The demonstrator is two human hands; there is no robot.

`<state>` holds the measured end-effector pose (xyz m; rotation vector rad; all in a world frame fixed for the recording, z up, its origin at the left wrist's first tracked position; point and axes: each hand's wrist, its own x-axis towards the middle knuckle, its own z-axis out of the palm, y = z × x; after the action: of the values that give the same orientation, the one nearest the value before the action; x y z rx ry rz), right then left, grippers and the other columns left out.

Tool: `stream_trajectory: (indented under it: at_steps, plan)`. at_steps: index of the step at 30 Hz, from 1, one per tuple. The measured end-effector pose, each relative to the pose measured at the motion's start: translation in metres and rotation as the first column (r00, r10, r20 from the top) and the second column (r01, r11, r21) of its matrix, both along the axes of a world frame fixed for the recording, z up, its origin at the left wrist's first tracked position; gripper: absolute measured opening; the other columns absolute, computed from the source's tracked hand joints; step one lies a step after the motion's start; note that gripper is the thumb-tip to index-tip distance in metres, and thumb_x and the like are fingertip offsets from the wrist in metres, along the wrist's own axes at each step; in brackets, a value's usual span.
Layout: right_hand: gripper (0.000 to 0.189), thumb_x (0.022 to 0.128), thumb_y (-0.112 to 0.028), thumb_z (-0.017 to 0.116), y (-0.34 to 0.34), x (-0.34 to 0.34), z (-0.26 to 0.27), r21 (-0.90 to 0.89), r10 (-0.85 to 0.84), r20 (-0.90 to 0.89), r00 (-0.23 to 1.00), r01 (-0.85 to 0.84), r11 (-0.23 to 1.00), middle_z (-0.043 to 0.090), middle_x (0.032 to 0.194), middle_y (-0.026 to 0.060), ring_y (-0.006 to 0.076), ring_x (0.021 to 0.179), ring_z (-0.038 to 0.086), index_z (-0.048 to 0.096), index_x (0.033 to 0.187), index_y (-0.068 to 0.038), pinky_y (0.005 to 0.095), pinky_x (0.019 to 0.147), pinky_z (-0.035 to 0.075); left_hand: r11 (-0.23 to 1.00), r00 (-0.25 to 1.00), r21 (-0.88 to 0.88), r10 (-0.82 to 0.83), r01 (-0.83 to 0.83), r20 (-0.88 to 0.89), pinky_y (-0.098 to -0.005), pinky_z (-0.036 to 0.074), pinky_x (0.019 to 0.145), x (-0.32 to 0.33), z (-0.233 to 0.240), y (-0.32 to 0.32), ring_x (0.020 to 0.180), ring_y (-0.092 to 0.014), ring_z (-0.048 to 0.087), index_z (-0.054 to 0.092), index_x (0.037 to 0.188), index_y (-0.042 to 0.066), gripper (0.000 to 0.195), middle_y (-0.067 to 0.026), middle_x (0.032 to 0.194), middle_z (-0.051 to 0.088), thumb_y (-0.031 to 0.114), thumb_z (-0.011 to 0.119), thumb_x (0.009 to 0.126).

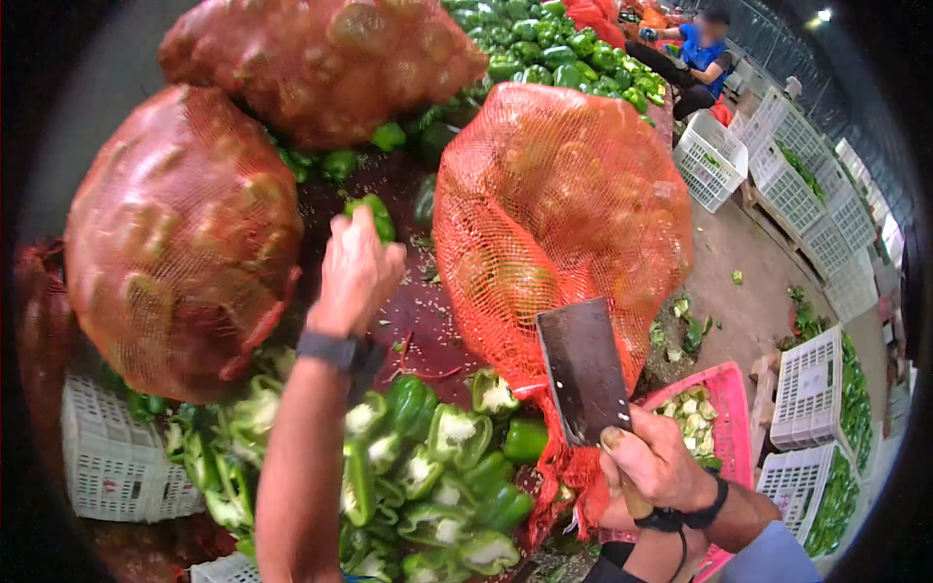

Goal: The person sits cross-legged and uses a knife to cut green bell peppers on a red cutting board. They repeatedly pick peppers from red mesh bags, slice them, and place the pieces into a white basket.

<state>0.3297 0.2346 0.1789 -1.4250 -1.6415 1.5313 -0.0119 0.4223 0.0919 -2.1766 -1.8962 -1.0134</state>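
My left hand [357, 266], with a dark band on its wrist, has a green bell pepper [375, 217] between finger and thumb over the dark red work surface [419, 317]. The fingers' far side is hidden. In my right hand [652, 463] is the handle of a cleaver [583, 372], its broad dark blade pointing up and away from me. Behind the blade sits a filled orange mesh sack [568, 197], its gathered end hanging towards me. Cut bell peppers [455, 437], several with pale cores showing, are heaped nearest me.
Two more full mesh sacks [182, 240] stand left and at the back. Whole peppers [554, 55] are piled beyond. A pink basket [736, 408] of cut pieces is at right, near white crates [805, 390]. Another person [700, 58] sits at the far right.
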Motion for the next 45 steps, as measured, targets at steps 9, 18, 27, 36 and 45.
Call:
stream_trajectory:
  at_steps: [9,18,27,36,45]
  plan:
    - [0.028,0.105,-0.024,0.052,0.029,0.000,-0.009,-0.229,0.017,0.062,0.998,-0.002,0.973,0.062,0.069,0.0020,0.0097,0.060,0.057,0.062,0.092,-0.002,0.0281,0.055,0.045,0.952,0.983,-0.255,0.181,-0.169,0.025,-0.0553,0.056,0.096,-0.033,-0.094,0.081,0.113,-0.055,0.062,0.058,0.134,0.008,0.056,-0.0373,0.138,0.047,0.018,0.076,0.082]
    - [0.026,0.106,-0.022,0.053,0.031,-0.001,0.001,-0.137,0.021,0.063,0.998,-0.012,0.990,0.060,0.065,0.0021,0.0108,0.057,0.058,0.060,0.091,-0.002,0.0302,0.054,0.047,0.910,0.947,-0.318,0.307,-0.265,0.091,-0.0569,0.055,0.086,0.012,-0.081,0.064,0.099,-0.049,0.065,0.062,0.114,0.004,0.036,-0.0282,0.108,0.065,0.012,0.069,0.080]
    - [0.023,0.106,-0.020,0.055,-0.007,-0.015,-0.012,0.255,0.114,-0.029,0.993,-0.103,0.962,0.058,0.066,0.0031,0.0133,0.058,0.059,0.059,0.095,0.000,0.0332,0.054,0.047,0.993,0.735,-0.043,0.113,-0.113,0.669,-0.0373,0.054,0.080,0.055,0.072,-0.172,0.089,-0.023,0.063,0.059,0.102,0.001,0.030,-0.0133,0.097,0.065,0.007,0.077,0.079]
    - [0.025,0.102,-0.025,0.061,-0.145,-0.072,-0.057,0.208,0.536,-0.027,0.844,-0.520,0.828,0.060,0.074,0.0179,0.0259,0.067,0.060,0.065,0.103,0.000,0.0421,0.064,0.049,0.670,0.069,-0.408,0.565,-0.620,0.822,-0.0358,0.050,0.090,0.097,-0.010,-0.534,0.100,-0.022,0.058,0.055,0.117,-0.005,0.036,-0.0126,0.113,0.062,0.014,0.075,0.094]
    - [0.036,0.101,-0.036,0.059,-0.261,-0.081,-0.117,0.327,0.680,0.156,0.716,-0.687,0.648,0.067,0.078,0.0289,0.0501,0.074,0.066,0.063,0.101,-0.001,0.0577,0.066,0.051,0.616,0.243,-0.560,0.763,-0.554,0.599,-0.0431,0.053,0.088,0.118,-0.080,-0.612,0.094,-0.034,0.069,0.069,0.106,-0.004,0.039,-0.0226,0.100,0.072,0.027,0.083,0.086]
